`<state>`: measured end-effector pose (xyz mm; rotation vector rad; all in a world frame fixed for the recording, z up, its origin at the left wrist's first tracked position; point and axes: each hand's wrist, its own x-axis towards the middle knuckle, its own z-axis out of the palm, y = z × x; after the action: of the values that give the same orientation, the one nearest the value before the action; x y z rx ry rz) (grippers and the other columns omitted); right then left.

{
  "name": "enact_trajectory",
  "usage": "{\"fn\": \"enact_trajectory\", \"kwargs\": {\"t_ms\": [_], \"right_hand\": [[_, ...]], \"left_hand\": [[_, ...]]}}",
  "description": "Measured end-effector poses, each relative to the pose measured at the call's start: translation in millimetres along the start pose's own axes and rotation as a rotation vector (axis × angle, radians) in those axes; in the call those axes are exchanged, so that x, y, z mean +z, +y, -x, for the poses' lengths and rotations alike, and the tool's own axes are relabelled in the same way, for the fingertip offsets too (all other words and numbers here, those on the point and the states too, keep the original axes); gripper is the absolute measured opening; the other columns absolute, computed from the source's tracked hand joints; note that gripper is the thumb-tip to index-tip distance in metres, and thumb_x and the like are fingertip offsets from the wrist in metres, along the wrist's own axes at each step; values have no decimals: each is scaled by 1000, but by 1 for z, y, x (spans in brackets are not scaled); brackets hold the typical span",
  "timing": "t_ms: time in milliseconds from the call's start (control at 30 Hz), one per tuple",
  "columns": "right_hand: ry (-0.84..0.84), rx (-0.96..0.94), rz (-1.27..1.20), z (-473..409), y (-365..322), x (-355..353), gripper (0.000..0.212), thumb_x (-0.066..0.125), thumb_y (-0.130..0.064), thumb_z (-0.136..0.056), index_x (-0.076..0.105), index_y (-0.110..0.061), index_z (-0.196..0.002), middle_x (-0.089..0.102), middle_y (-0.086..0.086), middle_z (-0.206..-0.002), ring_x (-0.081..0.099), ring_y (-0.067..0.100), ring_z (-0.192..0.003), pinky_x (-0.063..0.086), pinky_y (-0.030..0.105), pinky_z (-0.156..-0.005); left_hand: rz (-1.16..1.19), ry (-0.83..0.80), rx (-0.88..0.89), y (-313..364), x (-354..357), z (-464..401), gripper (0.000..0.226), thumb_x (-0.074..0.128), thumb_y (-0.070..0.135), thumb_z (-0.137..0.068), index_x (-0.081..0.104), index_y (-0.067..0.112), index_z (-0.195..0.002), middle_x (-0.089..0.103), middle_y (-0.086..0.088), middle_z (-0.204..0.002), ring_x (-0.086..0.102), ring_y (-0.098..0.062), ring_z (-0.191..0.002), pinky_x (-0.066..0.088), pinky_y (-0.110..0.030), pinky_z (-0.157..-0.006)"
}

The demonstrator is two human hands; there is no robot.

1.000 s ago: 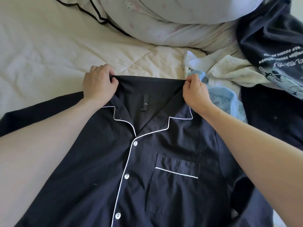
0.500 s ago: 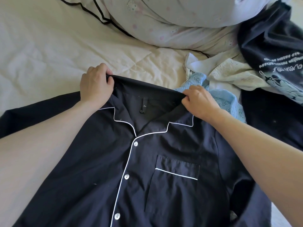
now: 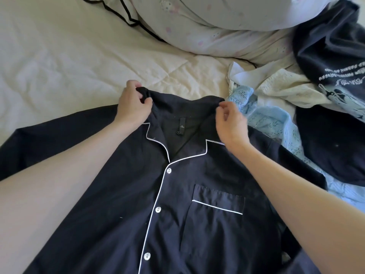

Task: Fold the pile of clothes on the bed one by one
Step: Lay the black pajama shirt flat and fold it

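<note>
Matt navy cloth shirt (image 3: 207, 194); quilted cream bedcover (image 3: 69, 62), slightly creased.

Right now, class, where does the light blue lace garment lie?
In the head view, the light blue lace garment lies right of the navy shirt collar, beside the right hand.

White lettering on the dark printed garment (image 3: 335, 62) lies upside down and blurred; the shirt's neck label (image 3: 181, 128) print is too small to read

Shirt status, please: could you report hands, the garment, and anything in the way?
Left hand grips collar; right hand loose beside it. Shirt flat, buttoned, face up. Blue top under its right shoulder.
</note>
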<state>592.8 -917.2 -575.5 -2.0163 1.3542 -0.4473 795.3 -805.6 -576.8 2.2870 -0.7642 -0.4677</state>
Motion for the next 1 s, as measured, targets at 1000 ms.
{"fn": "enact_trajectory", "kwargs": {"t_ms": [1000], "right_hand": [[-374,-87,530,413,63,-58,42,68,-16,-85,61,-7,-125,50,15,-139,42,34,-133,27,58,-108]], "left_hand": [[-481,-350,144,-70,-15,428,47,63,12,-87,53,7,-132,30,-25,-148,30,-41,-137,29,-57,-108]]}}
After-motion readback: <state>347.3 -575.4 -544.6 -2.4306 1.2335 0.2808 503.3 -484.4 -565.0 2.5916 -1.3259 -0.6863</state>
